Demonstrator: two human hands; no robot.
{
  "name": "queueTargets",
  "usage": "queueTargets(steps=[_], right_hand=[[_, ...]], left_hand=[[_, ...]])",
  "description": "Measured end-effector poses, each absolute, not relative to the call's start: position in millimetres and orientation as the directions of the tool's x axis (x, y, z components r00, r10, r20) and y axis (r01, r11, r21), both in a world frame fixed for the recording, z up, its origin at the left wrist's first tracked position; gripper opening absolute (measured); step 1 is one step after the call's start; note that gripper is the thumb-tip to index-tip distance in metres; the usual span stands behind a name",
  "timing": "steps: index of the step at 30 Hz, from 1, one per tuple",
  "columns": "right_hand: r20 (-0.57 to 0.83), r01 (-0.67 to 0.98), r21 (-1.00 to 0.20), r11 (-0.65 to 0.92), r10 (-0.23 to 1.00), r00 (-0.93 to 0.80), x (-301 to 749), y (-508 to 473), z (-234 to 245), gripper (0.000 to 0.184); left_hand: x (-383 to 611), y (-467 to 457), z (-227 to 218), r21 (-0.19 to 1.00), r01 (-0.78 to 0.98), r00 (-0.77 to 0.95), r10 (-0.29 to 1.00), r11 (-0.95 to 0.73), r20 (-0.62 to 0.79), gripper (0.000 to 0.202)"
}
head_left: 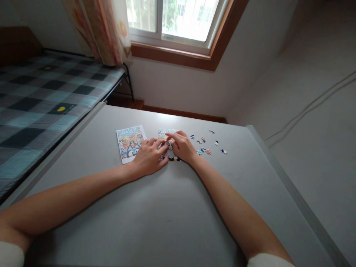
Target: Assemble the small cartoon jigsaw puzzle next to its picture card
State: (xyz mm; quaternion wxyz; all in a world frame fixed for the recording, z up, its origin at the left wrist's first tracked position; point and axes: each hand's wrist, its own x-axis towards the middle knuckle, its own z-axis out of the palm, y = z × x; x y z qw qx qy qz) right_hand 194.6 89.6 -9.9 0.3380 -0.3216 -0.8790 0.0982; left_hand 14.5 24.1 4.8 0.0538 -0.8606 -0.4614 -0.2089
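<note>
A partly assembled jigsaw puzzle (pixel 164 131) lies on the table, mostly covered by my two hands. My left hand (pixel 148 154) rests palm down at its left side, fingers spread, with the fingertips on the pieces and the thumb near the lower edge. From the right, my right hand (pixel 183 145) reaches over the puzzle. Its index finger is stretched out to the left and touches the upper middle; the other fingers are bent and partly hidden. Under my left wrist and fingers sits a printed picture sheet (pixel 128 139) with "BLUEY" lettering, its lower right corner covered.
Several loose puzzle pieces (pixel 205 150) are scattered to the right of my right hand, one piece (pixel 224 151) farthest out. The pale grey table (pixel 167 215) has a raised right edge. A checkered bed (pixel 61 89) stands at the left, a window (pixel 180 22) beyond.
</note>
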Motion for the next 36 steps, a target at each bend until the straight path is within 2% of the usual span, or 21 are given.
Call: queueTargets(steps=[26,31,36], right_hand=[[0.534,0.496,-0.441,0.748,0.663,-0.525,193.5,90.4,-11.2,0.045],[0.556,0.47,-0.462,0.752,0.658,-0.507,192.6,90.4,-12.5,0.044],[0.616,0.507,-0.476,0.719,0.684,-0.392,194.0,91.5,-11.8,0.046]], left_hand=[[13.7,24.6,4.8,0.082,0.812,0.496,0.757,-0.578,0.425,0.031],[14.5,23.5,5.6,0.011,0.814,0.524,0.744,-0.58,0.415,0.031],[14.7,21.5,7.1,-0.073,0.819,0.542,0.725,-0.57,0.425,0.027]])
